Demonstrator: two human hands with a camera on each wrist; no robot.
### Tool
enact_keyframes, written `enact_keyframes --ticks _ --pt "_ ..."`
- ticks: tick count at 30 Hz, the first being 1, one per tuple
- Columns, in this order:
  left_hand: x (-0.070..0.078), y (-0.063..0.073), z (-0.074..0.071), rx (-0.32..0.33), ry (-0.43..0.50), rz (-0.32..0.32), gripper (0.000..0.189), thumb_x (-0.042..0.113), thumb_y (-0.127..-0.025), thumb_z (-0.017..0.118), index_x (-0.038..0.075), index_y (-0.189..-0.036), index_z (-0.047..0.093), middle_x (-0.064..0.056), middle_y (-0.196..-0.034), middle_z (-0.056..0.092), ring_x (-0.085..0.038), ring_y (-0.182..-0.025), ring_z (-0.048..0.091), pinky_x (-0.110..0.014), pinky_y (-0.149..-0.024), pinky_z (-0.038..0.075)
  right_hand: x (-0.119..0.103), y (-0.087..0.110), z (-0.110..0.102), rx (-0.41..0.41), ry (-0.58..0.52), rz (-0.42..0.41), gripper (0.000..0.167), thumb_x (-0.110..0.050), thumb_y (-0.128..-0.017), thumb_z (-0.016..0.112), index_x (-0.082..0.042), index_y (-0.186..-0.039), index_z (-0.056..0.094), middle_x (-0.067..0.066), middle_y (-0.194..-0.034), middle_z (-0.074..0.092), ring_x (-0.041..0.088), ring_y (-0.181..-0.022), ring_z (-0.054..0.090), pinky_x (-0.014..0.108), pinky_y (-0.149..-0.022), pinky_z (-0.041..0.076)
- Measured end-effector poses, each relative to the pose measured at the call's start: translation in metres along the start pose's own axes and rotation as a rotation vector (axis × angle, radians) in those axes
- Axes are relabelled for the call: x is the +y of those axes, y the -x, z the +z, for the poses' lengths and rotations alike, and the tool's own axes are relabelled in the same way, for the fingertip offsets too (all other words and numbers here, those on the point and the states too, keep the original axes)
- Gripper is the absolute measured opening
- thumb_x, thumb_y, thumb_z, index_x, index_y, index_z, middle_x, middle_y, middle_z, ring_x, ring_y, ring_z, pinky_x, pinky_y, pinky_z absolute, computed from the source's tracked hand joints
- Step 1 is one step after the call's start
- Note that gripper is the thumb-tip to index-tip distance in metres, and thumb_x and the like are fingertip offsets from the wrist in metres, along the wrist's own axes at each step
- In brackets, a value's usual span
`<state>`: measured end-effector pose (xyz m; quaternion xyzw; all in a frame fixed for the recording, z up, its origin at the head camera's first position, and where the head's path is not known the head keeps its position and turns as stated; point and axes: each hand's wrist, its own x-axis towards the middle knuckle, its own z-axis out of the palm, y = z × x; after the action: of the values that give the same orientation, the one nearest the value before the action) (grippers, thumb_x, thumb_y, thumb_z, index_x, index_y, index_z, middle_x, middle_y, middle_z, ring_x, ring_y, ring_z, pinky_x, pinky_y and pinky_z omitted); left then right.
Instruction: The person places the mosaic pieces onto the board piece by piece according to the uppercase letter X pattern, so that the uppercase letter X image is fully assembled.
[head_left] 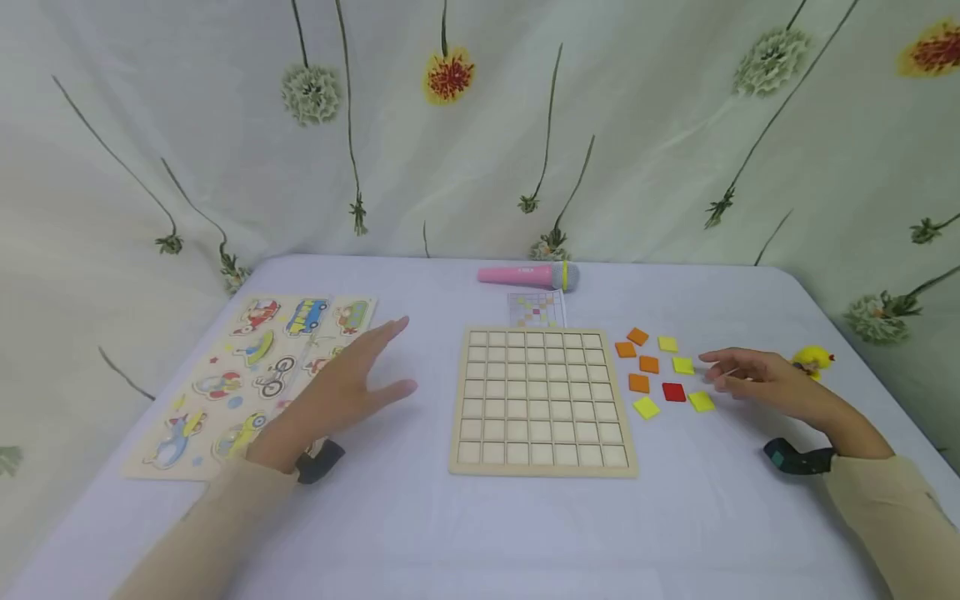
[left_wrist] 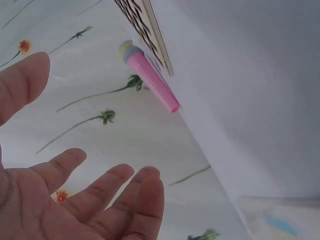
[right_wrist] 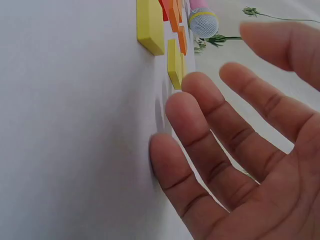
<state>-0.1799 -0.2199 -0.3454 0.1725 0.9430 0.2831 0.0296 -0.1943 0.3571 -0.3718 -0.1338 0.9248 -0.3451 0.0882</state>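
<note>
My left hand (head_left: 341,392) hovers over the right edge of a picture puzzle board (head_left: 217,417), its fingers spread and nothing in its grasp. At the right side, my right hand (head_left: 765,382) hangs low by the table with loosely bent fingers, holding nothing. Just left of its fingertips lie small square tiles: a red tile (head_left: 674,392), several yellow tiles (head_left: 683,366) and several orange tiles (head_left: 648,364). Between the hands sits a wooden grid board (head_left: 542,476) with bare square cells. In the right wrist view a yellow tile (right_wrist: 151,27) stands out near the fingers.
Behind the grid board lies a card with a coloured grid pattern (head_left: 536,309). A pink toy microphone (head_left: 517,275) rests at the table's back edge. A small yellow toy chick (head_left: 813,358) is beyond the right hand. A flowered cloth (head_left: 637,125) hangs behind the table.
</note>
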Motion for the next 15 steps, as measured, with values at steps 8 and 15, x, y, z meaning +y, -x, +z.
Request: enact_keyframes --ticks 8,15 --pt "0.008 -0.004 0.023 -0.074 0.280 -0.055 0.083 0.034 -0.103 0.075 0.019 -0.172 0.031 -0.016 -0.168 0.044 -0.042 -0.145 0.052 -0.059 -0.112 0.047 0.011 -0.001 -0.007 -0.126 -0.110 -0.035 0.048 -0.006 -0.103 0.071 0.012 -0.145 0.056 0.014 -0.125 0.071 -0.002 -0.101 0.063 0.024 -0.083 0.056" --pt "0.015 -0.014 0.045 -0.171 0.533 -0.143 0.075 0.027 -0.107 0.070 0.013 -0.170 0.033 -0.021 -0.161 0.050 -0.040 -0.144 0.055 -0.053 -0.113 0.049 0.018 -0.005 -0.007 -0.186 -0.066 -0.096 0.046 0.000 -0.094 0.079 0.012 -0.136 0.064 0.001 -0.111 0.064 0.011 -0.092 0.058 0.025 -0.075 0.052"
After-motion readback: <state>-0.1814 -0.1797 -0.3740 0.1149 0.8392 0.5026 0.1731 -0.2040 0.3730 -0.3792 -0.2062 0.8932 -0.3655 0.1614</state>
